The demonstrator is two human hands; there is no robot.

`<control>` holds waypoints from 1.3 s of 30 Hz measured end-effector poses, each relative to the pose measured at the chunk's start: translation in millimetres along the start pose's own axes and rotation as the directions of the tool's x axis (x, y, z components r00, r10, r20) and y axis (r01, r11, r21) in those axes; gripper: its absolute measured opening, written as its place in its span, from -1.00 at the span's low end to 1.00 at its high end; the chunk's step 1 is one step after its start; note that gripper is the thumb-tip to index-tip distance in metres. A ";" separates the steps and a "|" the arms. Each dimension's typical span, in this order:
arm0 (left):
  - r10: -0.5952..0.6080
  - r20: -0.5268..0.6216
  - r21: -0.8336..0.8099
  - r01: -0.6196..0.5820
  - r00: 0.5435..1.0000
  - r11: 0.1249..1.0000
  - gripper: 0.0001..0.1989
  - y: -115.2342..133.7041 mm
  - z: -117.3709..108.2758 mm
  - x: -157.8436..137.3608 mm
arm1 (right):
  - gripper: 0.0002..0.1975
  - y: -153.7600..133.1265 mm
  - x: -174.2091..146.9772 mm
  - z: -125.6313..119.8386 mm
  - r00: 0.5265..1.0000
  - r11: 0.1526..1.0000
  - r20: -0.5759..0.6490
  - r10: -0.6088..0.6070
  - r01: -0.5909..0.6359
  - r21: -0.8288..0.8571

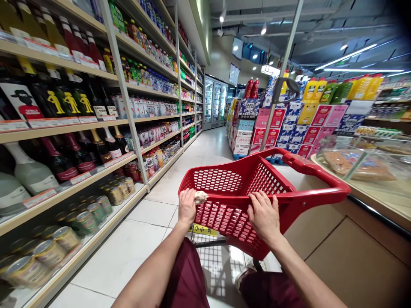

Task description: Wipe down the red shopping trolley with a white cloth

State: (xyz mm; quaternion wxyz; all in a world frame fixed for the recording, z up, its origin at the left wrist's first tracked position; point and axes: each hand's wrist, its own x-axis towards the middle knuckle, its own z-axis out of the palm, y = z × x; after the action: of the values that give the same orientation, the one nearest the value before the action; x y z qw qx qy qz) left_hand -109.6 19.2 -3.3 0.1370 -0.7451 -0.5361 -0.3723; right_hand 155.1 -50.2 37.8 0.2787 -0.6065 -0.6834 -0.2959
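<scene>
The left hand point(187, 207) is curled over the near rim of a red plastic shopping cart point(221, 214) with perforated walls, a small crumpled off-white wad point(201, 197), perhaps cloth or paper, held at its thumb side. The right hand point(265, 214) has its fingers bent over the same rim, farther toward the curved red handle point(340, 188); its thumb is hidden, so how firmly it holds I cannot tell. The cart's basket spans both hands and opens beyond them.

Left of the hands, a beige-edged shelf rack point(58, 130) carries bottles and cans; right of them, near the handle, stands a beige-fronted worktop point(359, 248).

With neither hand on the handle, an uneven push on the rim could skew the cart and swing its handle end into the worktop. A pale shoe point(244, 274) below the right hand could be caught if the cart rolled back. Loosened left fingers could drop the wad.
</scene>
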 end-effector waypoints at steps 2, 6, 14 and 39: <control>0.053 0.026 -0.024 -0.052 0.998 0.998 -0.58 15.1 5.4 1.8 | -0.66 1.0 -0.1 1.2 1.000 1.000 0.003 -0.006 0.006 -0.005; 0.086 0.044 -0.048 -0.084 0.995 0.995 -0.58 6.5 -0.1 1.6 | -0.65 3.5 -0.6 1.0 0.999 0.999 0.009 -0.033 0.033 0.005; 0.108 0.036 -0.062 -0.106 0.993 0.992 -0.61 17.0 4.0 6.1 | -0.66 0.1 0.0 2.0 1.000 1.000 -0.005 0.010 -0.010 -0.009; 0.159 0.014 -0.038 -0.159 0.987 0.987 -0.63 47.1 8.1 10.4 | -0.62 0.0 -1.1 1.2 0.999 0.999 0.034 0.024 -0.025 0.027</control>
State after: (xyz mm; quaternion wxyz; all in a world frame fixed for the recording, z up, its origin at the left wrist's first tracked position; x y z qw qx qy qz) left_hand -62.4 13.1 7.6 0.1477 -0.7911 -0.4692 -0.3635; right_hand 155.2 -50.0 36.2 0.2787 -0.6159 -0.6846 -0.2728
